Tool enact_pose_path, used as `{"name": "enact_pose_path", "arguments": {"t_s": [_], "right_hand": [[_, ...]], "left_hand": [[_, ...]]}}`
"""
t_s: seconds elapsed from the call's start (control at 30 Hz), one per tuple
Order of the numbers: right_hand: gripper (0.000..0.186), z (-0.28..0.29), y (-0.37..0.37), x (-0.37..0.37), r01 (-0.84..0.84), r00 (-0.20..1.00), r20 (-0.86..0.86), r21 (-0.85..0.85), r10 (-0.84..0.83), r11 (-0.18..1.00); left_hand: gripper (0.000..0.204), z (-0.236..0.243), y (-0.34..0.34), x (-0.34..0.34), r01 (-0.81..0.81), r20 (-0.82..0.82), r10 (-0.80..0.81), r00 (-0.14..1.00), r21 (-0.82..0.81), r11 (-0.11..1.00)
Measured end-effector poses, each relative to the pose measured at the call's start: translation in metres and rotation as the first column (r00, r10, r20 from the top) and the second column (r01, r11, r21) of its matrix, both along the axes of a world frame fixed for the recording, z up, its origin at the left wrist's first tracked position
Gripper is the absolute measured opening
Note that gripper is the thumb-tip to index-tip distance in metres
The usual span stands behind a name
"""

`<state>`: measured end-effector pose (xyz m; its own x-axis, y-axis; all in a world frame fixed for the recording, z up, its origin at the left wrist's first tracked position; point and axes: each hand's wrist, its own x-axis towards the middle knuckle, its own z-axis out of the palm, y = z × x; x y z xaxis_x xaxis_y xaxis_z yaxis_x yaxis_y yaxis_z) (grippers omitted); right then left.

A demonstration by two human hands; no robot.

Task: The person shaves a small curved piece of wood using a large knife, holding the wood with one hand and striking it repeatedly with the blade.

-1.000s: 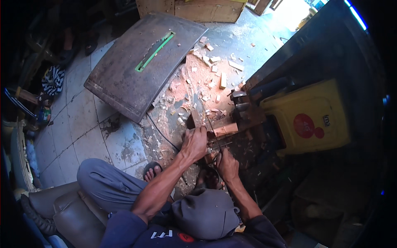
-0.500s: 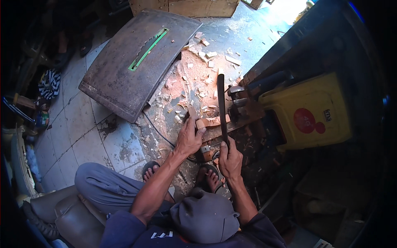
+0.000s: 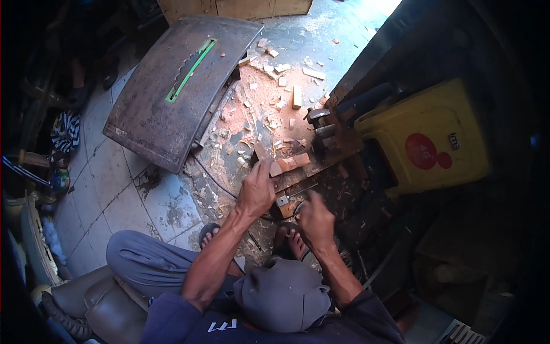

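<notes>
My left hand is closed around one end of a reddish-brown wooden piece, which lies across a plank. The piece's far end points right, and its pale cut face shows beside my fingers. My right hand is a blurred fist just right of the plank's near end. Half a second ago it gripped a long, dark, curved machete; now the blade cannot be made out through the motion. A small metal fitting sits on a wood block between my hands.
A saw table with a toothed blade in a green-edged slot stands at the left. Wood chips and sawdust cover the floor ahead. At the right is a yellow plastic container. A black cable runs from the saw table toward my feet.
The machete, upright above my right hand before, is no longer distinguishable. My right hand has moved slightly down and blurred. The wooden piece stays in my left hand, and the view has shifted slightly.
</notes>
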<state>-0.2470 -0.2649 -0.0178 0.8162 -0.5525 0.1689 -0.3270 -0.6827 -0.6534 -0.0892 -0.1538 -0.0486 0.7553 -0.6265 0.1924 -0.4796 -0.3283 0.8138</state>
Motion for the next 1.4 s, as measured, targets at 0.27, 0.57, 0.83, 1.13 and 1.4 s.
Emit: {"name": "enact_pose_path", "arguments": {"t_s": [0.27, 0.57, 0.83, 1.13, 1.4], "right_hand": [[0.030, 0.027, 0.008, -0.005, 0.024, 0.960, 0.244, 0.414, -0.136, 0.910], [0.022, 0.061, 0.010, 0.013, 0.081, 0.977, 0.165, 0.290, -0.133, 0.954], [0.026, 0.033, -0.002, 0.012, -0.083, 0.997, 0.012, 0.193, 0.082, 0.978], [0.021, 0.022, 0.011, 0.015, 0.035, 0.986, -0.164, 0.312, 0.018, 0.949], [0.026, -0.028, 0.021, 0.001, 0.025, 0.981, -0.193, 0.139, 0.002, 0.990]], "left_hand": [[0.046, -0.003, 0.012, -0.004, -0.030, -0.020, 0.033, 0.999, 0.131, 0.991], [0.043, 0.014, 0.019, 0.006, -0.040, 0.064, 0.028, 0.998, 0.204, 0.978], [0.043, 0.011, 0.020, 0.006, -0.047, 0.255, -0.004, 0.967, 0.194, 0.980], [0.047, 0.017, 0.019, 0.003, -0.048, 0.212, 0.001, 0.977, 0.218, 0.975], [0.045, 0.015, 0.016, -0.009, -0.011, 0.165, -0.037, 0.986, 0.278, 0.961]]}}
